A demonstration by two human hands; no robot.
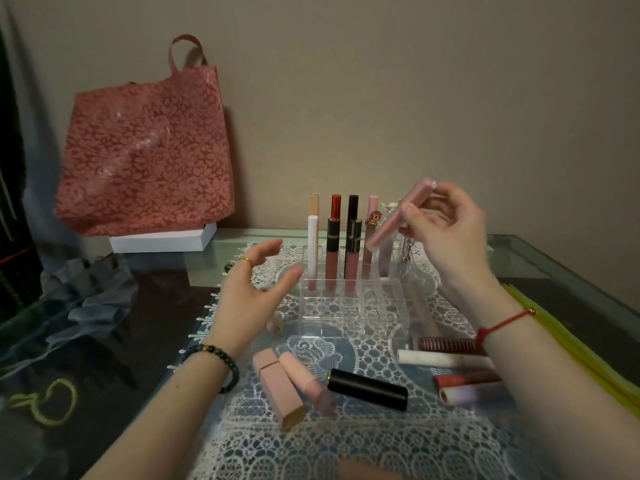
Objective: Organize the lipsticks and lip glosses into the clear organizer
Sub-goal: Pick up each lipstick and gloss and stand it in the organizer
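The clear organizer point(349, 306) stands on a lace mat, with several lip gloss tubes point(332, 244) upright in its back row. My right hand point(446, 230) pinches a pink lip gloss tube point(398, 216), tilted and blurred, above the organizer's back right corner. My left hand point(252, 289) hovers with relaxed fingers just left of the organizer, holding nothing. On the mat in front lie a square pink lipstick point(277, 389), a round pink tube point(308, 382) and a black lipstick point(367, 389). Several more tubes point(446, 358) lie at the right, partly under my right forearm.
A pink floral tote bag point(145, 154) leans on the wall over a white box point(162, 239) at the back left. Grey fabric point(86, 292) and a yellow-green cord point(45, 403) lie on the glass table at left. Yellow strips point(568, 341) run along the right.
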